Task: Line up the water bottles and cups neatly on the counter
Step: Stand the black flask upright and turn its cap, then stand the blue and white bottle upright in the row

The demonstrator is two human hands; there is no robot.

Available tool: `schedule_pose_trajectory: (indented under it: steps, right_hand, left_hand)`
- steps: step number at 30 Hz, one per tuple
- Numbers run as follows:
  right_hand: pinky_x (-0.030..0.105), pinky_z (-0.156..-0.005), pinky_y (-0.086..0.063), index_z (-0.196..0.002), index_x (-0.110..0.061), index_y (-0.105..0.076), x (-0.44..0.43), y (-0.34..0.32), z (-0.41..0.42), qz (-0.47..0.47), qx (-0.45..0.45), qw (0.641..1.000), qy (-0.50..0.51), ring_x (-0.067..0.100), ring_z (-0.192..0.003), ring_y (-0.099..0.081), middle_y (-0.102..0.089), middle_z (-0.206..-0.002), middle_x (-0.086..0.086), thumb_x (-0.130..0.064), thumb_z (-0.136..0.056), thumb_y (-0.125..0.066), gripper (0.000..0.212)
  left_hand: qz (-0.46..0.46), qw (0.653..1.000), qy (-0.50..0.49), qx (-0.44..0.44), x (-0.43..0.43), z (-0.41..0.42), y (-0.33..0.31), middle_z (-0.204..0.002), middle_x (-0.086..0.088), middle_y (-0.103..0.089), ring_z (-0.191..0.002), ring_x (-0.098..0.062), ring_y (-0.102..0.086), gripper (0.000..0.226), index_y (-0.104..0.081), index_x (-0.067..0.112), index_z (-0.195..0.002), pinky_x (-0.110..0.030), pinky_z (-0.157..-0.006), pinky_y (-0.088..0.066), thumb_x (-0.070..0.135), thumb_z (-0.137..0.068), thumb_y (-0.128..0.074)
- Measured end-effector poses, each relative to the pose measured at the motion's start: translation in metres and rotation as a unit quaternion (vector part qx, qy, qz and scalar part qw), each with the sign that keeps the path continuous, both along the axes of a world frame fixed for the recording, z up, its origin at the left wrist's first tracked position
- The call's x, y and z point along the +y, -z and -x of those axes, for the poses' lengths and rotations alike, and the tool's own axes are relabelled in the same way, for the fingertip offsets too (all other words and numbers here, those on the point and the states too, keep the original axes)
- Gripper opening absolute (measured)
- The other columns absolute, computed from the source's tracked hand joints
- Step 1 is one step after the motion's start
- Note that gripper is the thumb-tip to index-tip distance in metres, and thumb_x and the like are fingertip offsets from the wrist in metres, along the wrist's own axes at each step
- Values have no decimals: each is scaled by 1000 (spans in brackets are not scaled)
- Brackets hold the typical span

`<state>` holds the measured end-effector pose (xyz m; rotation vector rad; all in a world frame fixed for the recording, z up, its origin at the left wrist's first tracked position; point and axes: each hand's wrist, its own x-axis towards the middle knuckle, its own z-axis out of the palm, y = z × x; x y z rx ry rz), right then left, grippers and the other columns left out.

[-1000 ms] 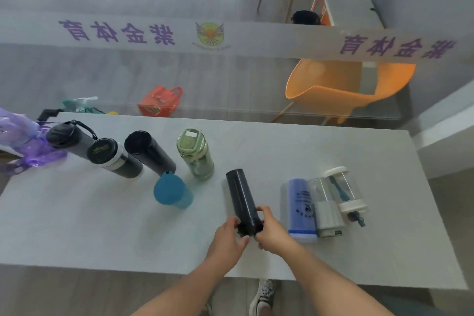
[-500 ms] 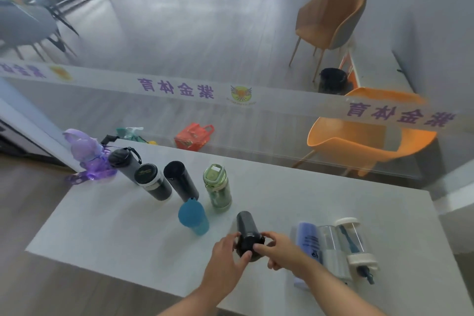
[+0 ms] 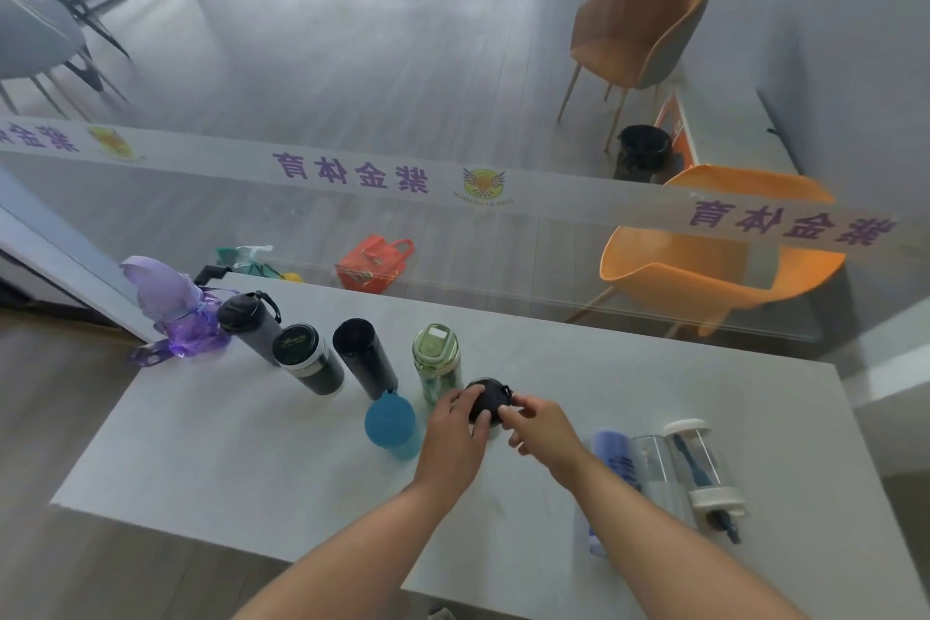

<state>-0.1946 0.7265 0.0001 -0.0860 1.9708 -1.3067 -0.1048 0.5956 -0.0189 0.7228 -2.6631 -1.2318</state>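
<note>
Both my hands are closed around a black bottle [image 3: 487,397] on the white counter [image 3: 226,443]: my left hand [image 3: 455,433] on its left side, my right hand [image 3: 536,428] on its right. Only the bottle's top shows between my fingers. It stands just right of a green bottle [image 3: 437,360]. Further left stand a black tumbler [image 3: 363,357], a black-lidded flask [image 3: 307,360], a grey strap bottle [image 3: 249,325] and a purple bottle [image 3: 173,312]. A blue cup [image 3: 391,424] stands in front of that row. A blue bottle [image 3: 611,461] and two clear bottles [image 3: 699,473] lie at the right.
A glass partition with a printed band [image 3: 503,186] rises along the counter's far edge. Beyond it are an orange chair [image 3: 714,262], a red bag [image 3: 370,262] and a tan chair [image 3: 644,30]. The counter's near edge runs under my forearms.
The black bottle, which lay on its side a second ago, now stands upright and has moved away from me to beside the green bottle. My view has tilted upward.
</note>
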Motion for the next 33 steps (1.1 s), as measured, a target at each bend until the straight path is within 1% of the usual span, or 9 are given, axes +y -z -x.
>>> schedule_pose_trajectory:
  steps: [5,8,12,15,20,23,26,30,33]
  right_hand:
    - [28,-58,-46,-115,-14,-69,1,-3,7,-14,1,1000,25,12,-57,-60,-72,-85,2,-20,-95,-60,23]
    - [30,-61,-48,-116,-17,-66,2,-4,7,-35,5,999,17,13,-62,-62,-73,-94,4,-24,-95,-61,23]
    - [30,-62,-49,-116,-15,-67,7,-7,4,-46,15,999,12,15,-66,-64,-73,-99,7,-23,-96,-60,22]
    - [29,-63,-49,-104,-9,-70,19,-9,1,-83,53,995,19,16,-64,-65,-75,-94,7,-22,-97,-58,19]
    - [19,-56,-49,-85,-6,-73,75,-2,-8,-154,79,983,62,10,-52,-61,-76,-83,4,-14,-95,-53,23]
    - [31,-68,-55,-82,-9,-72,126,11,-24,-199,84,973,86,17,-61,-60,-74,-84,7,-9,-91,-49,25]
    - [36,-83,-54,-102,-12,-73,172,26,-43,-256,105,959,60,23,-88,-65,-73,-98,5,-10,-93,-51,24]
    - [36,-86,-56,-118,-20,-64,202,49,-57,-288,111,951,-20,20,-95,-66,-70,-106,1,-18,-94,-54,26]
    - [36,-95,-52,-140,-24,-50,203,64,-56,-296,102,946,-83,25,-114,-64,-66,-128,5,-22,-96,-54,45]
  left_hand:
    - [15,999,33,-1,-5,4,0,-134,1,-47,-114,-14,-51,32,-53,26,-129,-26,-98,-45,29,-98,-53]
    - [120,991,64,-10,-7,0,2,-141,0,-43,-126,-21,-41,36,-50,24,-132,-32,-102,-42,34,-97,-51]
    - [223,968,115,-18,-8,-6,-4,-143,-2,-46,-127,-26,-39,40,-51,19,-131,-36,-106,-39,32,-93,-54]
    - [248,957,148,28,-4,-9,-7,-136,-3,-52,-122,-29,-45,33,-58,16,-121,-39,-102,-45,26,-90,-56]
    - [198,921,294,162,23,-6,7,-106,5,-63,-95,-20,-53,17,-62,18,-109,-31,-87,-47,19,-93,-57]
    - [136,930,329,94,48,-8,23,-93,4,-65,-86,-20,-56,14,-63,20,-106,-30,-76,-46,22,-94,-56]
    - [88,942,322,-25,74,-13,39,-87,-2,-60,-85,-23,-58,11,-58,29,-105,-31,-71,-45,30,-97,-50]
    - [48,937,305,-164,111,-16,62,-112,0,-58,-92,-19,-62,36,-51,33,-126,-31,-81,-52,17,-95,-46]
    - [-1,938,275,-210,137,-17,78,-130,4,-54,-114,-16,-53,43,-41,36,-136,-32,-89,-49,30,-95,-51]
